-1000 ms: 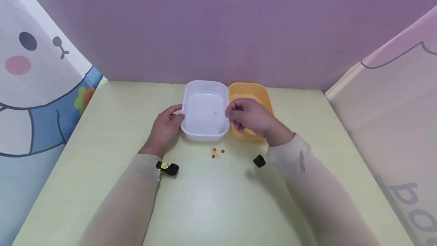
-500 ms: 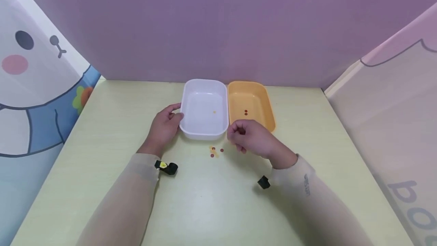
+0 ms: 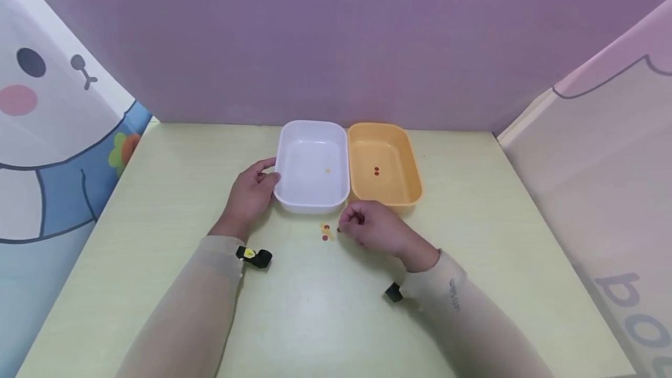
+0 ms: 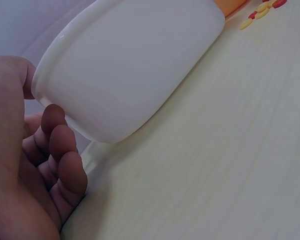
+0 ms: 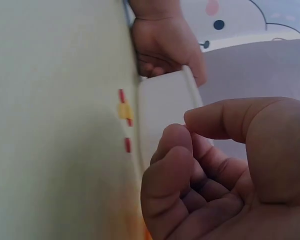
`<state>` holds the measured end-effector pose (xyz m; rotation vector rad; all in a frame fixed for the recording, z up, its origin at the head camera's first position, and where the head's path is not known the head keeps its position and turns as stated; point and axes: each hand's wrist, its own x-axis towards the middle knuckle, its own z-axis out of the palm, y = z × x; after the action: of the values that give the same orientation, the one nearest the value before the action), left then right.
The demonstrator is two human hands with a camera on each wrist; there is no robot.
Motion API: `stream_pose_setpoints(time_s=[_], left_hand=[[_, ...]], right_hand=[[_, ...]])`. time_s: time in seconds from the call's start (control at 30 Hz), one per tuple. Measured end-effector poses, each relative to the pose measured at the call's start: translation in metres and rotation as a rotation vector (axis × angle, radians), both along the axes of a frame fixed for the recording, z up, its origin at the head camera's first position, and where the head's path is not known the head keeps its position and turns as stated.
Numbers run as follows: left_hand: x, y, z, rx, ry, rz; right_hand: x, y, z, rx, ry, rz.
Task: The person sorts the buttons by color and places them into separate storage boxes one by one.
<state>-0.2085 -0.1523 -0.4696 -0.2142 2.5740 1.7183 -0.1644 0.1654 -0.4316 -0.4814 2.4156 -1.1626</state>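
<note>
One white tray (image 3: 310, 188) is clamped in your left grip (image 3: 252, 194); your right grip (image 3: 374, 230), fingertips together, is just beside red and yellow pieces (image 3: 326, 232), orange tray (image 3: 388, 151) beyond it.

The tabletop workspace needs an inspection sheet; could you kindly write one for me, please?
Surface: pale tabletop, faint grain showing in the left wrist view.
Job's things: white tray with one yellow piece inside; orange tray to its right with two red pieces; loose red and yellow pieces on the surface in front of the white tray.
Clutter: nothing seen.
Left hand: holds the white tray at its left side.
Right hand: beside the loose pieces, fingers curled; whether they grip a piece cannot be told.
Cables: nothing seen.
Surroundings: purple backdrop behind, cartoon-printed panel left, lettered panel right.
</note>
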Motion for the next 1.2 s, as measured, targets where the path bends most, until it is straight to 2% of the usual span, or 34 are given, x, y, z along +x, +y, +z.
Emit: stream_pose_setpoints(time_s=[0.13,0.4,0.53,1.2], left_hand=[[0.001,0.001,0.000,-0.005,-0.003,-0.001],[-0.003,0.002,-0.004,-0.007,0.009,-0.011],[-0.003,0.002,-0.004,-0.007,0.008,-0.006],[-0.002,0.001,-0.002,-0.005,-0.017,0.010]], right_hand=[[0.003,-0.006,-0.008,0.079,0.040,-0.017],[0.004,-0.012,-0.014,0.146,0.078,-0.070],[0.003,-0.013,-0.016,0.183,0.069,-0.090],[0.003,-0.012,-0.014,0.192,0.085,-0.059]])
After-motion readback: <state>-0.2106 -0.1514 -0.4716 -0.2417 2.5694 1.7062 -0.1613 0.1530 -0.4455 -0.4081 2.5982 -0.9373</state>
